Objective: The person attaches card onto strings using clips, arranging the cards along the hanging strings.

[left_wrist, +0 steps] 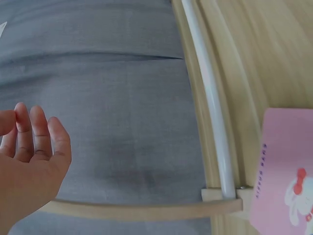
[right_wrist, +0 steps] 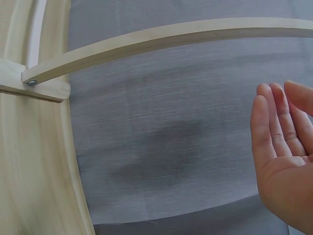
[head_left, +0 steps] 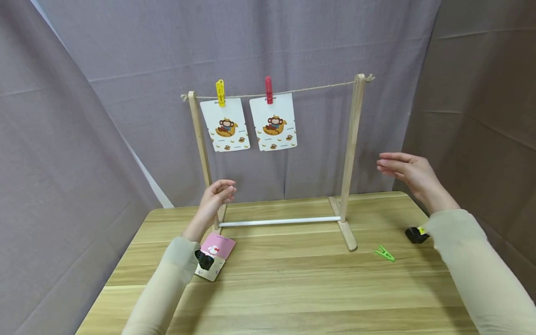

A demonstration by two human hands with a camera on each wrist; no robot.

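Two white cards hang side by side from a string (head_left: 322,87), each printed with a monkey and banana. A yellow clothespin (head_left: 220,93) grips the left card (head_left: 230,139), and a red clothespin (head_left: 269,90) grips the right card (head_left: 274,139). My left hand (head_left: 214,199) hovers near the left post, loosely curled and holding nothing; the left wrist view shows its bare palm. To the right of the right post, my right hand (head_left: 414,176) is raised with nearly straight fingers and nothing in it.
A wooden frame holds the string between its left post (head_left: 199,135) and right post (head_left: 352,144), with a white bar (head_left: 280,222) low between them. A pink and cream card (head_left: 222,244) lies beneath my left wrist. On the table's right lies a green clothespin (head_left: 385,253). Grey curtains stand behind.
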